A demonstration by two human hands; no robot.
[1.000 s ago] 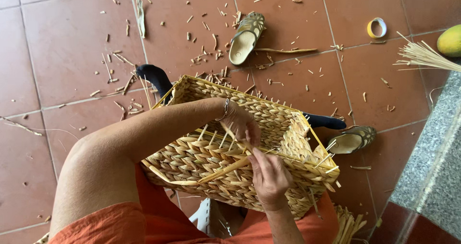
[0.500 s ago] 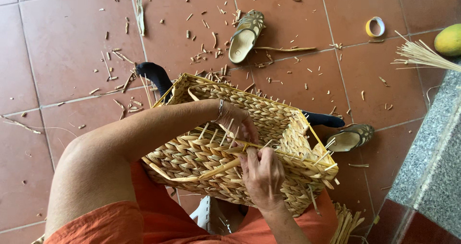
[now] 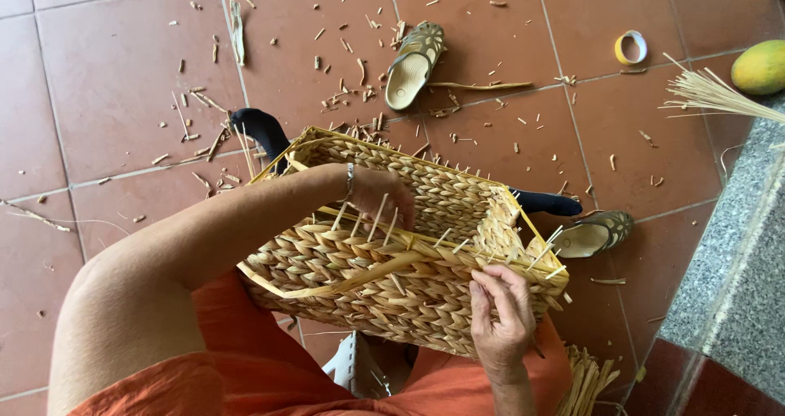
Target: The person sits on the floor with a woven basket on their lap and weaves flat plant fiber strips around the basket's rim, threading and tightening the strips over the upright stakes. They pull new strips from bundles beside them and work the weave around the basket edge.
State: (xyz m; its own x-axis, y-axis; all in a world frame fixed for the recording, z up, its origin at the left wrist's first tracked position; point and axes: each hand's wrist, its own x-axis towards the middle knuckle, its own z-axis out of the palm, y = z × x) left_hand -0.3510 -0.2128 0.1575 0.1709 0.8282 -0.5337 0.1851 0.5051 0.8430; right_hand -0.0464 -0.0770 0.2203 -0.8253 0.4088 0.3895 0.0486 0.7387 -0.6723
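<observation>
I see a rectangular woven basket [image 3: 392,252] of pale braided straw at the frame's centre, tilted on its side, loose ends sticking out along its rim.

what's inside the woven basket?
The left hand reaches into the woven basket, fingers over the near wall. Beyond it, only the woven inner far wall shows. The bottom is hidden by arm and near wall. The right hand grips outside.
</observation>
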